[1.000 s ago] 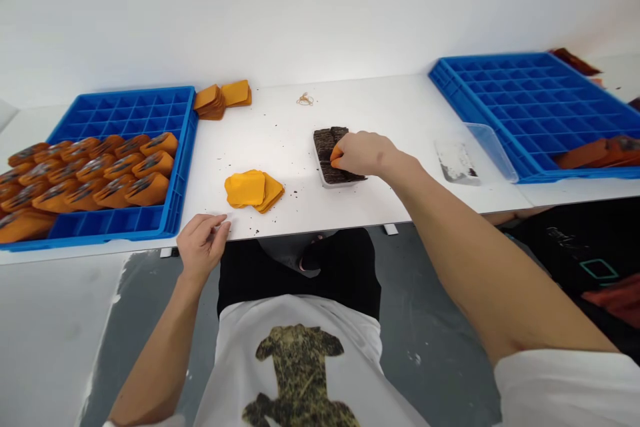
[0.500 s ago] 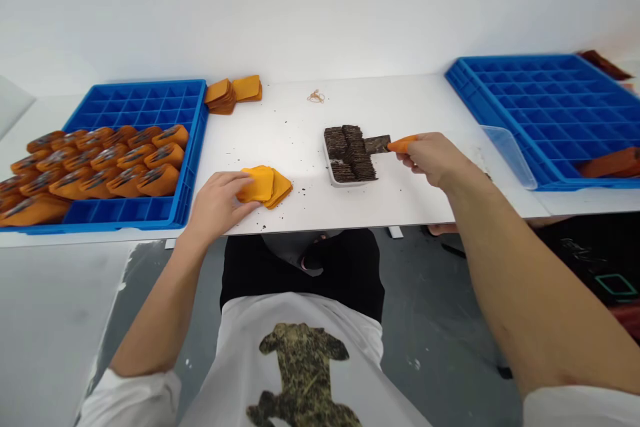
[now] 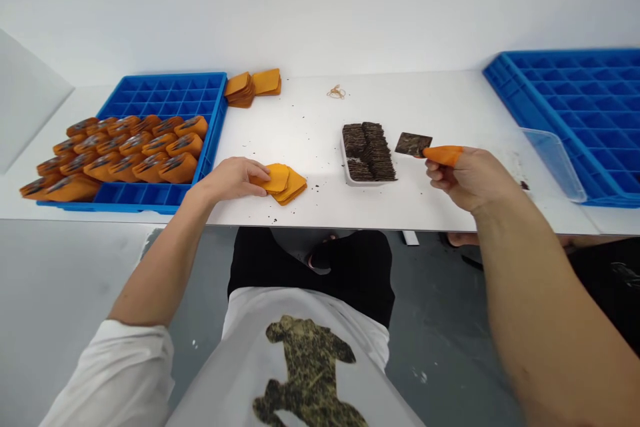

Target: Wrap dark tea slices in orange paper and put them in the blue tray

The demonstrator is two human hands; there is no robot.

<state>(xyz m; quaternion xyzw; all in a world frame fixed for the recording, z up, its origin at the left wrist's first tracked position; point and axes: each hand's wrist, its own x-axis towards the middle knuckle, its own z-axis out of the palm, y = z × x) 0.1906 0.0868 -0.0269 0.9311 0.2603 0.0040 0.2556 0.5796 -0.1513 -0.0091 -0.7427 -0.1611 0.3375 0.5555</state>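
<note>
My right hand [image 3: 470,173] is closed on orange tweezers [image 3: 444,155], whose tip is at a dark flat piece [image 3: 413,144] held in the air. Left of that piece stands a white container [image 3: 367,183] packed with upright dark pieces [image 3: 369,152] in rows. My left hand [image 3: 240,178] pinches a yellow-orange pouch [image 3: 276,177] by its left end, above a fanned stack of similar pouches [image 3: 294,185] near the table's front edge. Whether that pouch is apart from the stack is hard to tell.
At the left, a blue divided tray [image 3: 220,121] holds several bulging orange pouches [image 3: 135,150]. Two orange stacks [image 3: 267,82] lie at its back corner, and rubber bands [image 3: 337,91] lie farther right. A clear lid [image 3: 556,163] leans by another blue tray [image 3: 520,93].
My right hand has moved right, and the dark piece is now separate from the container. The view has turned, shifting the table's things; my left hand remains at the yellow-orange stack.
</note>
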